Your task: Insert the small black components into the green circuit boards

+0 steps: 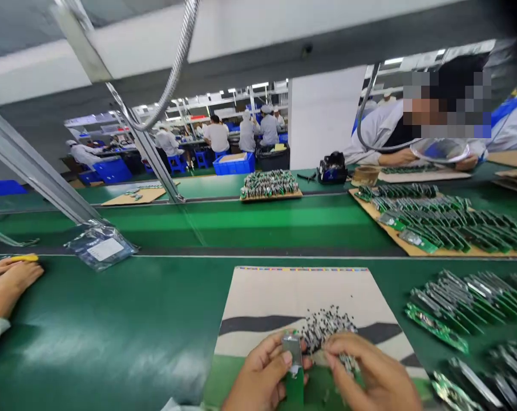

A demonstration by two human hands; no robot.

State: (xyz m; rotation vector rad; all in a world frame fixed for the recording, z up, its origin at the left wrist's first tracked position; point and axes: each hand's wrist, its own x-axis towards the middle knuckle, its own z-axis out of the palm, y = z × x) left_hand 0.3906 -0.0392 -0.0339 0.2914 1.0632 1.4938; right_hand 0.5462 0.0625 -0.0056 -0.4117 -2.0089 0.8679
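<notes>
A green circuit board (294, 382) with a grey metal part at its upper end stands roughly upright in my left hand (258, 377), the thumb pressed on its face. Close by on the right, my right hand (370, 371) has thumb and forefinger pinched together over a pile of tiny dark and silvery parts (327, 325). Whether a part sits between those fingertips is too small to make out. The pile lies on a printed cardboard sheet (279, 288) beneath both hands.
Rows of circuit boards (468, 297) stand right of the sheet; more fill a cardboard tray (406, 245) behind. Other boards (269, 184) sit across the green belt (258, 220). A labelled plastic bag (102, 248) lies by a metal post. Another person's hands (14, 279) rest at left; a co-worker (387, 125) leans in opposite.
</notes>
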